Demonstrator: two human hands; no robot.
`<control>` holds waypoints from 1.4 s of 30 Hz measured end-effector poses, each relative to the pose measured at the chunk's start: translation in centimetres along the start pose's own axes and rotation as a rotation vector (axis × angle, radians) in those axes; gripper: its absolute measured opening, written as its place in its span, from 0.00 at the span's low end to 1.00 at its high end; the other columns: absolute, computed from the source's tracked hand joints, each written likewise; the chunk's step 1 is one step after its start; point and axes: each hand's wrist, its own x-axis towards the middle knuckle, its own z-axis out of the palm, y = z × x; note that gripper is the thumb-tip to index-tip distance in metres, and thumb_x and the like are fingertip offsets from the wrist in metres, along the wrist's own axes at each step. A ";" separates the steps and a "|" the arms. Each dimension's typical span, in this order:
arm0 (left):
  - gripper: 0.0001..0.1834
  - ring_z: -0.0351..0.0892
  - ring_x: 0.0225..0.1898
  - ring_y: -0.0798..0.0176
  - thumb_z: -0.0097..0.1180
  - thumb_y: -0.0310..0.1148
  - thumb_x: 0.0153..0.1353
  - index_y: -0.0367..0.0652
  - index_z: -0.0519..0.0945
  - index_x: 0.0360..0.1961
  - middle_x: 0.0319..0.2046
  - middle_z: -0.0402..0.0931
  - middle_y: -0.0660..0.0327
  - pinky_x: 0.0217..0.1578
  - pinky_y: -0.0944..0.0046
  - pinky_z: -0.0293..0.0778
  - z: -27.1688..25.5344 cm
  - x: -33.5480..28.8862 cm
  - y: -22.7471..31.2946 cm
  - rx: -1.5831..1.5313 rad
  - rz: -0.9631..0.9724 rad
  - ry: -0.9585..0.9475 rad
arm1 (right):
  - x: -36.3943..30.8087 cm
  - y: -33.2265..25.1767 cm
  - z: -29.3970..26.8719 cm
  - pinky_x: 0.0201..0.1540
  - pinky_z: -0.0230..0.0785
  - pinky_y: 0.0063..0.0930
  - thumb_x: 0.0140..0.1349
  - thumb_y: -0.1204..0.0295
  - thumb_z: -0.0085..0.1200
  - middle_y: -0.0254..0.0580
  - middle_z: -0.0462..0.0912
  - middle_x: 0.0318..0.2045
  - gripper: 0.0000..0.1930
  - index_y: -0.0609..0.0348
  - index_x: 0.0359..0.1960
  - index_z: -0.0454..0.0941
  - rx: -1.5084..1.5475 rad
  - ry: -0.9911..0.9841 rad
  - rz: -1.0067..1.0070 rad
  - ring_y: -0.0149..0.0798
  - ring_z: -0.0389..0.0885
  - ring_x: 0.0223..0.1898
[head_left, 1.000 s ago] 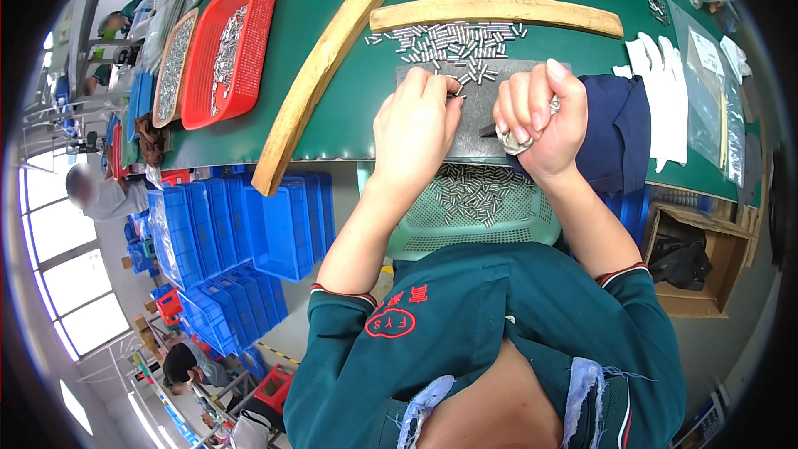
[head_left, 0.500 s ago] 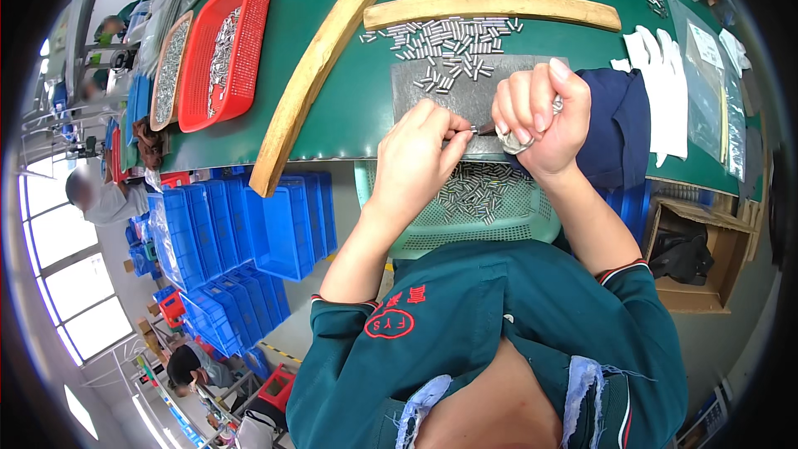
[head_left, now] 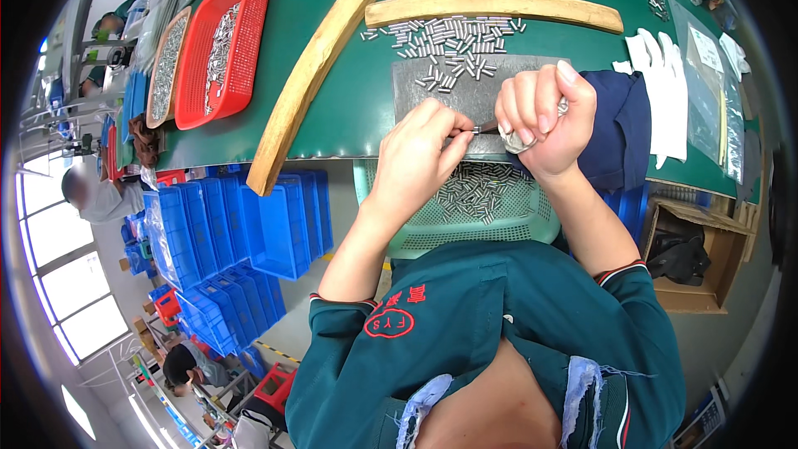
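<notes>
Silvery metal shows at the fingertips of our left hand (head_left: 420,145), where thumb and fingers pinch a small cylinder (head_left: 476,130) with one end poking out. It sits over the near part of the grey plate (head_left: 407,87), in the gap between our two hands. Our right hand (head_left: 544,116) has its grip closed in a fist around a pale wrapped bundle (head_left: 517,143), from which a dark narrow tip (head_left: 490,127) points left at the cylinder's end. Whether the two touch, we cannot tell at this size.

To do this well, we would pinch far enough back that the end stays exposed and our skin is clear of the tip. We should line the cylinder up squarely with the tip and let the left fingers do the fine moving, with the right fist as a steady anchor. Light pressure seems best, since something so smooth and short could roll or shoot out. Working above the green basket (head_left: 465,243) at the table (head_left: 332,133) edge, a dropped piece might mix with the loose cylinders (head_left: 482,191) inside, so we would want it firmly pinched.
</notes>
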 end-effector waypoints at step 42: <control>0.05 0.74 0.27 0.57 0.58 0.27 0.48 0.40 0.75 0.26 0.24 0.71 0.59 0.29 0.60 0.70 -0.2 0.1 0.3 0.000 -0.055 -0.023 | -0.2 -0.3 1.3 0.14 0.53 0.22 0.63 0.68 0.31 0.36 0.59 0.04 0.23 0.56 0.07 0.57 -0.422 -0.217 -0.032 0.27 0.55 0.07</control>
